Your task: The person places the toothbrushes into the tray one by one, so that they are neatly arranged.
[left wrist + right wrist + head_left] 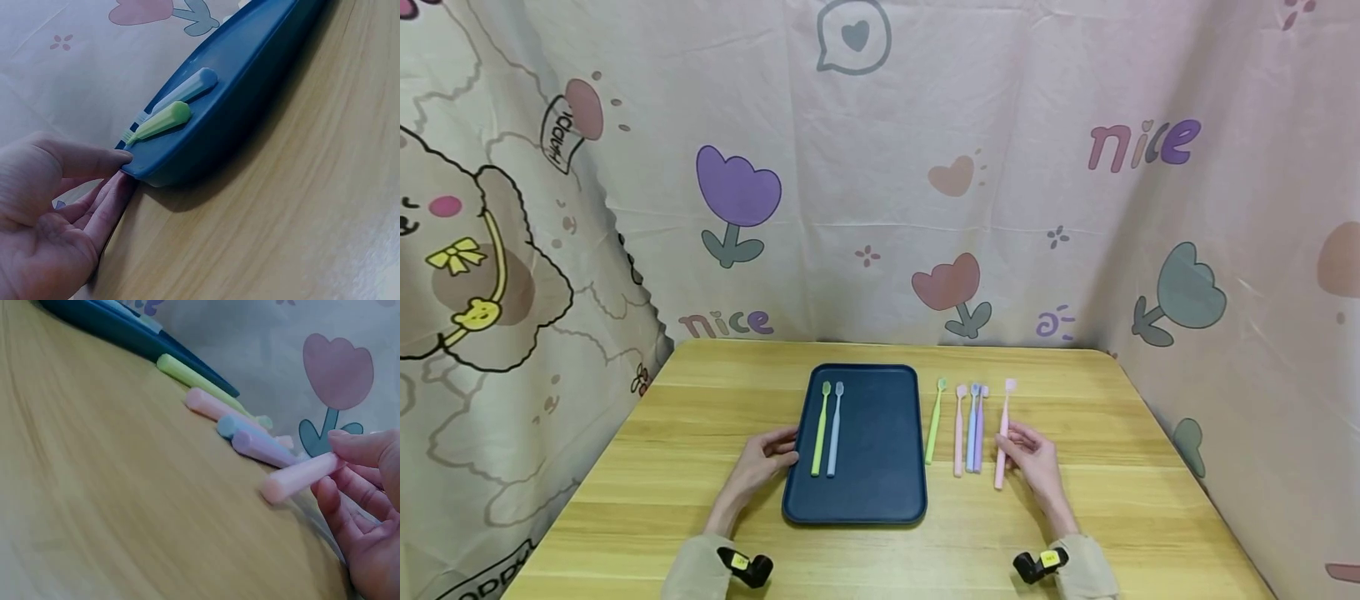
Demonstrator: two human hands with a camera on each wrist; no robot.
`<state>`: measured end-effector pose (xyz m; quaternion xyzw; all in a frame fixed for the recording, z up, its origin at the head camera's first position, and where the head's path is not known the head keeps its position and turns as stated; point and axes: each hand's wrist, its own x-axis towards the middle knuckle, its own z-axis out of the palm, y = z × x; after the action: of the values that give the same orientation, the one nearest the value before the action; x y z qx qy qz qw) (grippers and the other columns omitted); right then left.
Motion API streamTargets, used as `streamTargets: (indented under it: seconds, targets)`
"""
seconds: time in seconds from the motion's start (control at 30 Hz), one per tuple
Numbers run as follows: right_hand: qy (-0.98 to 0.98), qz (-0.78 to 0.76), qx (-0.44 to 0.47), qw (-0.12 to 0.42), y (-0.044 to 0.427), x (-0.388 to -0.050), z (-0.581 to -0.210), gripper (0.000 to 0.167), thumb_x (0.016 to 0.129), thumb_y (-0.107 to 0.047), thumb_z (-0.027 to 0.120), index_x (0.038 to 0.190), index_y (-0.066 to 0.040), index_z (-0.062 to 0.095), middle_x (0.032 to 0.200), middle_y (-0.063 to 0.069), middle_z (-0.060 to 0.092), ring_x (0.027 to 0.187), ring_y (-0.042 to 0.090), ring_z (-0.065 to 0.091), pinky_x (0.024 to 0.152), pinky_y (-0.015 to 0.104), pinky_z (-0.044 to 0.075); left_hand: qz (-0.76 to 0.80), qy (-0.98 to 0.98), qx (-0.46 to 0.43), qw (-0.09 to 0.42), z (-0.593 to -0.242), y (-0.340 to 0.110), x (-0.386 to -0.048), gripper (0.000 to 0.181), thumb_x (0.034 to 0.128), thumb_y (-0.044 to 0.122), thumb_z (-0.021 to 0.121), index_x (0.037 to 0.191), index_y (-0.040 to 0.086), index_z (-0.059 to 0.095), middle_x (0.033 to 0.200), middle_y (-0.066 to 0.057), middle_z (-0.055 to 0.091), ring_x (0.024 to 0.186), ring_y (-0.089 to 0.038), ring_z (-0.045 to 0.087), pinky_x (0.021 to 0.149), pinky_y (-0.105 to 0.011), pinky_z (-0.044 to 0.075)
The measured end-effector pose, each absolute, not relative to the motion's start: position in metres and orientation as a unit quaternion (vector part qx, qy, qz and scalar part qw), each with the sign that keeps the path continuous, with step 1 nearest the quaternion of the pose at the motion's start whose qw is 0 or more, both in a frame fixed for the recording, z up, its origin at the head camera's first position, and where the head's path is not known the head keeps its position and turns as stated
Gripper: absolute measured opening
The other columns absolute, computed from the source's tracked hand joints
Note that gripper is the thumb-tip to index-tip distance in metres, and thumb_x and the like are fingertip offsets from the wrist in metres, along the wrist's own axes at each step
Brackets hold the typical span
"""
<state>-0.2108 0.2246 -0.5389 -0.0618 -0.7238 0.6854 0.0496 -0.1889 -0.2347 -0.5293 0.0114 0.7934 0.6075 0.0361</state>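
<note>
My left hand [762, 463] grips the left rim of a dark blue tray [880, 504], its thumb on the rim and its fingers against the outside. On the tray lie a green toothbrush [820, 429] and a blue toothbrush [835, 429], side by side with heads at the far end. My right hand [1033, 461] pinches a pink toothbrush [1002, 450] between thumb and fingers; in the right wrist view its handle end [281, 487] points away from the palm. Left of that hand, another pink toothbrush [958, 429] lies on the table.
Between tray and right hand also lie a green toothbrush [934, 425], a blue toothbrush [972, 429] and a purple toothbrush [980, 433], the last two close together. They rest on a wooden table [662, 467]. A printed curtain [880, 167] hangs behind it.
</note>
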Motion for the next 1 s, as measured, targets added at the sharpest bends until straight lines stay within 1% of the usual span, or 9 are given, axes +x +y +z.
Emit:
streamTargets:
  seconds: [0.1, 0.27, 0.4, 0.53, 0.67, 0.83, 1.0]
  targets:
    - [-0.707, 0.702, -0.066, 0.05, 0.222, -0.21, -0.538, 0.05, 0.09, -0.003, 0.072, 0.133, 0.015, 0.055, 0.079, -0.014, 0.07, 0.064, 0.002, 0.063, 0.058, 0.018, 0.053, 0.606, 0.794, 0.014, 0.037, -0.53, -0.234, -0.189, 0.051, 0.0926, -0.004, 0.065, 0.142, -0.008, 0.052, 0.137, -0.03, 0.059, 0.123, -0.039, 0.061, 0.084, -0.013, 0.051]
    - [-0.704, 0.705, -0.071, 0.044, 0.212, -0.208, -0.532, 0.042, 0.088, -0.004, 0.074, 0.125, 0.01, 0.06, 0.079, -0.013, 0.07, 0.064, 0.003, 0.064, 0.059, 0.021, 0.055, 0.607, 0.794, 0.014, 0.036, -0.529, -0.234, -0.189, 0.05, 0.0923, -0.004, 0.065, 0.141, -0.009, 0.052, 0.137, -0.03, 0.06, 0.123, -0.038, 0.061, 0.084, -0.013, 0.05]
    - [-0.702, 0.709, -0.064, 0.028, 0.202, -0.209, -0.526, 0.038, 0.088, -0.004, 0.074, 0.121, 0.009, 0.059, 0.081, -0.011, 0.068, 0.064, 0.004, 0.064, 0.059, 0.022, 0.055, 0.607, 0.794, 0.015, 0.033, -0.529, -0.234, -0.189, 0.05, 0.0923, -0.004, 0.065, 0.141, -0.009, 0.053, 0.137, -0.03, 0.059, 0.123, -0.039, 0.061, 0.085, -0.013, 0.05]
    - [-0.693, 0.718, -0.057, 0.02, 0.192, -0.209, -0.524, 0.04, 0.091, -0.002, 0.071, 0.124, 0.013, 0.056, 0.081, -0.01, 0.066, 0.064, 0.004, 0.062, 0.059, 0.021, 0.055, 0.605, 0.795, 0.017, 0.036, -0.529, -0.234, -0.189, 0.05, 0.0927, -0.004, 0.064, 0.141, -0.009, 0.052, 0.137, -0.03, 0.059, 0.124, -0.039, 0.06, 0.085, -0.013, 0.05]
    - [-0.69, 0.722, -0.054, 0.022, 0.183, -0.21, -0.522, 0.04, 0.092, -0.001, 0.068, 0.127, 0.014, 0.056, 0.08, -0.012, 0.067, 0.067, 0.004, 0.063, 0.062, 0.021, 0.055, 0.606, 0.794, 0.015, 0.036, -0.529, -0.234, -0.188, 0.051, 0.0927, -0.004, 0.064, 0.141, -0.009, 0.052, 0.138, -0.03, 0.059, 0.124, -0.039, 0.06, 0.084, -0.013, 0.05]
    - [-0.68, 0.73, -0.051, 0.037, 0.174, -0.209, -0.516, 0.039, 0.095, -0.005, 0.067, 0.127, 0.015, 0.058, 0.085, -0.008, 0.073, 0.076, 0.007, 0.069, 0.067, 0.022, 0.057, 0.603, 0.797, 0.011, 0.038, -0.529, -0.235, -0.189, 0.051, 0.0928, -0.003, 0.065, 0.142, -0.008, 0.052, 0.137, -0.029, 0.06, 0.124, -0.039, 0.061, 0.084, -0.013, 0.05]
    - [-0.673, 0.737, -0.039, 0.046, 0.164, -0.21, -0.511, 0.04, 0.096, -0.006, 0.066, 0.127, 0.016, 0.057, 0.088, -0.002, 0.076, 0.077, 0.01, 0.071, 0.069, 0.023, 0.059, 0.601, 0.798, 0.01, 0.037, -0.528, -0.235, -0.188, 0.052, 0.0926, -0.003, 0.065, 0.142, -0.007, 0.052, 0.136, -0.029, 0.06, 0.123, -0.038, 0.061, 0.084, -0.013, 0.05]
